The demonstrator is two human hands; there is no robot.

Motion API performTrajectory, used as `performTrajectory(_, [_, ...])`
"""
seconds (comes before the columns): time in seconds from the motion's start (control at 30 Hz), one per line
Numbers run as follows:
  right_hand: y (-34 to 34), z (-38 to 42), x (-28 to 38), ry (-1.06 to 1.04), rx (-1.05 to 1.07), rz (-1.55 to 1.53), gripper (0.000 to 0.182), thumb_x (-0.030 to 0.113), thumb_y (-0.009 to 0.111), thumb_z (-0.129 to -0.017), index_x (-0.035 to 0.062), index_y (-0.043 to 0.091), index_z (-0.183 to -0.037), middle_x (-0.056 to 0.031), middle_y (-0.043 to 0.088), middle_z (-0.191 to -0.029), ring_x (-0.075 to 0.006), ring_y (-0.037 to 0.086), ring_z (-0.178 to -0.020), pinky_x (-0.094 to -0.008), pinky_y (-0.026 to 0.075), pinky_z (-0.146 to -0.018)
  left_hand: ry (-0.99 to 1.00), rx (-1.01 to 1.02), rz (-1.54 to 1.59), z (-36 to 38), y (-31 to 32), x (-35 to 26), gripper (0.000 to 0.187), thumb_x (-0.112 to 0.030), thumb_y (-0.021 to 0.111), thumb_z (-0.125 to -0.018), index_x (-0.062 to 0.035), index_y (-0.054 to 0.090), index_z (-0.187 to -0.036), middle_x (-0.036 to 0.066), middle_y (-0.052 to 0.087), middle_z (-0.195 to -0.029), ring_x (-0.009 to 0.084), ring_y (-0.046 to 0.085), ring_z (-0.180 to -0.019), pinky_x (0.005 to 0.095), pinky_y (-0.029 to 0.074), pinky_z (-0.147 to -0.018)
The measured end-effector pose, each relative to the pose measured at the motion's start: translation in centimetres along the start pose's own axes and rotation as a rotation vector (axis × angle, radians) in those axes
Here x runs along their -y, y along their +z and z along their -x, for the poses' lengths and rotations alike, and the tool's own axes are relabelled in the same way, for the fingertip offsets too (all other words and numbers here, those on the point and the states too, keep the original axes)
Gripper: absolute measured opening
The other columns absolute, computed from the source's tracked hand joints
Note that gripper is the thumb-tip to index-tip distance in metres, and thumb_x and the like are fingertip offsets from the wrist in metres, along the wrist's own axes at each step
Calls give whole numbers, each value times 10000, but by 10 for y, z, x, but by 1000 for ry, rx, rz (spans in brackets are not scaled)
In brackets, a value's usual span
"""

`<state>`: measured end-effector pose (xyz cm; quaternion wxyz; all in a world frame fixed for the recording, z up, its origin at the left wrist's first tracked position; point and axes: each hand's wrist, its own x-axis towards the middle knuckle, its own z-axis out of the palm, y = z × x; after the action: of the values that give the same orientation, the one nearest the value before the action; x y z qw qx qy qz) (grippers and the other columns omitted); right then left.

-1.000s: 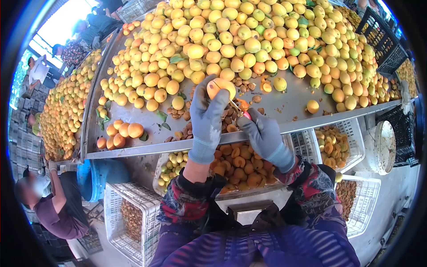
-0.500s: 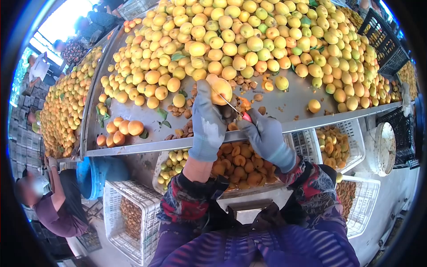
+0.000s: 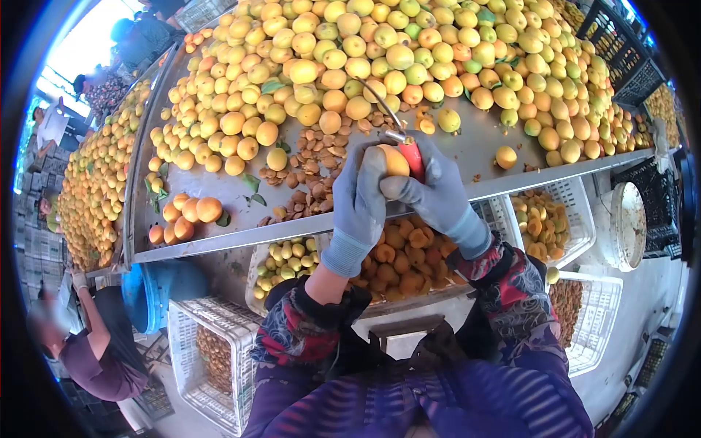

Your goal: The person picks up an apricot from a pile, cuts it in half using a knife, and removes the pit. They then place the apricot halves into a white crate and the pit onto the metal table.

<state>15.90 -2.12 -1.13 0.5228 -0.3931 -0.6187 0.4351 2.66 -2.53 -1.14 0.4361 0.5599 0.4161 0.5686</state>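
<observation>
Both hands wear grey gloves and meet above the front edge of the metal table. My left hand is closed round an orange apricot. In my right hand is a knife with a red handle; its thin curved blade points up and away, and that hand's thumb presses on the apricot. Behind the hands lies a large heap of yellow apricots. Brown pits are scattered to the left of the hands. Below the table edge, a crate holds halved apricots.
Several orange apricots lie at the table's left. White crates stand on the floor at both sides, with a blue bucket at left and a white bucket at right. Another person sits at far left.
Both hands have come together. The blade has left the apricot and now points away from it. The apricot sits lower, between the hands. The view has shifted slightly.
</observation>
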Motion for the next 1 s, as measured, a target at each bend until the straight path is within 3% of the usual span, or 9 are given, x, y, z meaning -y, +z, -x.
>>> performTrajectory(0.1, [1,4,-3,39,8,-39,481,340,767,-762,63,553,-1091,-65,647,-837,-132,626,-739,-272,505,-666,-195,-125,118,7,4,10,358,-346,408,-983,-20,545,-928,9,524,-826,79,479,-748,243,425,-668])
performTrajectory(0.27, [-6,11,9,-61,69,351,437,193,758,-780,9,544,-1114,-38,625,-875,-112,591,-728,-261,496,-669,179,-49,-547,13,-6,17,325,-336,394,-976,-60,524,-1084,43,565,-870,133,567,-780,261,471,-660])
performTrajectory(0.33, [-12,9,11,-217,102,404,443,168,762,-765,5,551,-1118,-30,626,-838,-119,597,-701,-256,497,-652,-720,14,266,6,-2,-32,336,-329,396,-966,-86,505,-1171,71,582,-936,170,602,-814,276,509,-685])
performTrajectory(0.43, [-10,19,-3,-175,177,120,424,195,753,-768,23,568,-1108,-25,614,-805,-117,596,-673,-248,487,-616,-882,-155,805,-4,1,-19,415,-474,415,-958,-121,509,-1154,39,615,-898,160,583,-684,276,466,-514])
performTrajectory(0.57, [-45,18,25,325,348,-294,379,193,653,-844,16,564,-1167,-1,580,-876,-72,548,-697,-210,450,-610,-753,298,929,-3,-32,23,474,-540,449,-924,-99,563,-1056,29,595,-788,151,547,-594,261,419,-478])
performTrajectory(0.6, [-48,21,18,367,330,-257,398,195,586,-880,-11,542,-1218,12,575,-844,-52,510,-625,-181,406,-550,-807,-111,726,-2,-5,-18,489,-536,465,-917,-74,576,-1029,37,591,-784,147,577,-643,258,449,-510])
performTrajectory(0.7, [-59,31,-7,169,334,-315,404,194,554,-902,-20,531,-1244,22,561,-814,-31,461,-566,-159,360,-502,-681,227,693,-1,-27,9,448,-452,501,-927,-46,564,-1106,50,597,-886,142,612,-749,263,496,-566])
performTrajectory(0.83, [-48,24,10,305,-71,-255,298,260,547,-911,-19,555,-1015,-52,583,-717,-97,476,-477,-198,362,-439,-501,214,594,5,-16,-5,404,-346,518,-935,-37,535,-1194,68,578,-1027,132,610,-844,265,519,-623])
performTrajectory(1.0, [-28,10,27,5,-227,-653,312,336,481,-957,29,504,-902,51,299,-529,-68,279,-409,-229,303,-415,-273,452,394,13,-4,-7,467,-124,561,-857,-42,449,-1303,72,532,-1144,127,563,-952,266,502,-779])
